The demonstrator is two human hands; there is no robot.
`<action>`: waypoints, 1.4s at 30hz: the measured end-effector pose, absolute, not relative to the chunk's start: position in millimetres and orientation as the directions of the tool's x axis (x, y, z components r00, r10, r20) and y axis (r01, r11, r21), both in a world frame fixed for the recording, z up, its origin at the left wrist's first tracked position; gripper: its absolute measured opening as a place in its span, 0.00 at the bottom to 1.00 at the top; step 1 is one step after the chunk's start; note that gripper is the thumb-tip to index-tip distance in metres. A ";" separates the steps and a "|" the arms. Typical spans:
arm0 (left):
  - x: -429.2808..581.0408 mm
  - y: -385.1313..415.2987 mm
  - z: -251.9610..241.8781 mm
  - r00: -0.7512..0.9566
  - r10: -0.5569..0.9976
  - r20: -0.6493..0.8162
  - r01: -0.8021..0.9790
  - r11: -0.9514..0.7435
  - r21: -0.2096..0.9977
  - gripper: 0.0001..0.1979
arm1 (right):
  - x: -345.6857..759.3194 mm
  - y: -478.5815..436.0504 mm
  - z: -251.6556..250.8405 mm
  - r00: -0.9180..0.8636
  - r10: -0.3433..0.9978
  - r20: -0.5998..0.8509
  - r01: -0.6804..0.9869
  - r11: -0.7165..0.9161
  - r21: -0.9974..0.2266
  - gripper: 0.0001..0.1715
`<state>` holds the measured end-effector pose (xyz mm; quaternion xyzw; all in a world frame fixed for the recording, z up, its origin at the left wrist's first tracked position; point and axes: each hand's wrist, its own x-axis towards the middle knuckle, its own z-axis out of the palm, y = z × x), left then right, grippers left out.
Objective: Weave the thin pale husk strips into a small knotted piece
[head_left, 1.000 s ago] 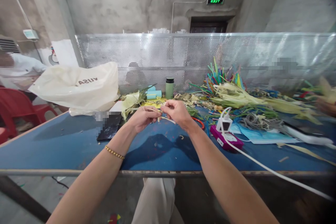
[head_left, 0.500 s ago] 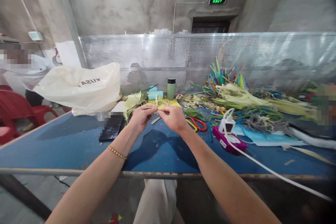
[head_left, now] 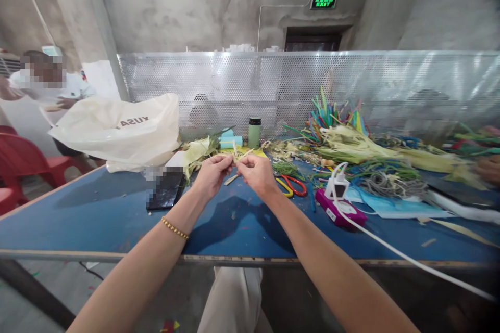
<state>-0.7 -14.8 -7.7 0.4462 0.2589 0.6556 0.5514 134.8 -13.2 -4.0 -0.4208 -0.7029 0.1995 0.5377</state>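
Note:
My left hand point(head_left: 214, 173) and my right hand point(head_left: 258, 174) meet above the middle of the blue table point(head_left: 156, 237), fingertips almost touching. Between them is a pale corn husk strip point(head_left: 235, 150), its ends poking up past the fingers. Both hands pinch it, the left from one side and the right from the other. A bead bracelet circles my left wrist. Behind the hands lie a yellow sheet point(head_left: 261, 154) and a pile of pale green husks point(head_left: 200, 150). Scissors point(head_left: 296, 186) with red and yellow handles rest just right of my right hand.
A green bottle point(head_left: 254, 134) stands by the perforated metal screen point(head_left: 219, 78). At left are a white bag point(head_left: 121, 127), a dark tablet point(head_left: 166, 190) and a seated person point(head_left: 42, 80). To the right lie husks point(head_left: 351, 143), cords point(head_left: 390, 179) and a purple power block point(head_left: 339, 209) with a white cable.
The strip now shows more than one end, one pointing right over my right hand. My right hand has turned slightly. The person at left has come upright; a hand shows at the right edge.

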 end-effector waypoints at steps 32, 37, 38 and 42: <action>0.9 -18.6 -3.7 -0.068 0.955 0.287 -0.480 -0.284 0.830 0.11 | 133.0 -21.4 3.4 -0.142 0.891 0.431 0.122 0.448 -0.886 0.13; 0.8 -19.1 -2.6 -0.066 0.969 0.237 -0.494 -0.238 0.836 0.10 | 132.2 -19.7 0.5 -0.157 0.880 0.448 0.087 0.464 -0.882 0.09; 0.6 -19.0 -2.5 -0.064 0.971 0.230 -0.498 -0.231 0.836 0.10 | 131.9 -18.8 -0.3 -0.154 0.880 0.450 0.083 0.465 -0.881 0.08; -0.2 -18.2 -2.6 -0.049 0.975 0.215 -0.516 -0.209 0.831 0.09 | 130.7 -17.5 -0.9 -0.118 0.887 0.447 0.084 0.457 -0.885 0.05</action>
